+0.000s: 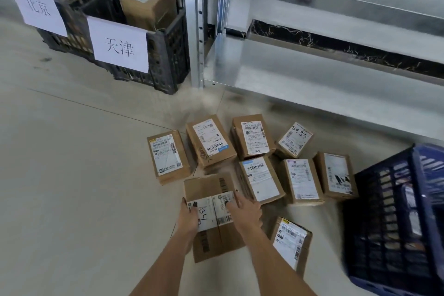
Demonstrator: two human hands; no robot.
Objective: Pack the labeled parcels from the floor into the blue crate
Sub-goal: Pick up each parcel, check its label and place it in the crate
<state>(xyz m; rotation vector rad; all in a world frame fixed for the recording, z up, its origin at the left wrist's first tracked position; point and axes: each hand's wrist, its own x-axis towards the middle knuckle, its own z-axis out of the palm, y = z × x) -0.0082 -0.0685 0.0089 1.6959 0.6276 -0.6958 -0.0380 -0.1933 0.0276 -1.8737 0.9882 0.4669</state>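
both bare arms reach in from six o'clock, and the left hand [189, 217] and right hand [245, 211] clasp the same cardboard parcel [211, 214], one on each long side, fingers curled over the edges and thumbs on its white label with "a34" handwritten on it; whether it is lifted or resting on the floor i cannot tell. just to its four o'clock a smaller labelled box [292, 246] lies on the pale tiled floor [72, 175]. at three o'clock the blue crate [394, 218] sits tilted at the frame edge, its lattice wall facing the parcels, its inside mostly out of sight. beyond the hands, seven more labelled parcels lie in a loose cluster: one at eleven o'clock [168, 156], one beside it [210, 140], one at twelve [252, 136], a small one marked "5288" [295, 139], and three in a nearer row running right toward the crate [260, 179] [302, 180] [336, 175]. farther off, a galvanised metal shelf [312, 74] stands at one o'clock. at ten o'clock two dark crates [165, 55] hold brown boxes and carry white paper signs [120, 45] with handwritten chinese characters.
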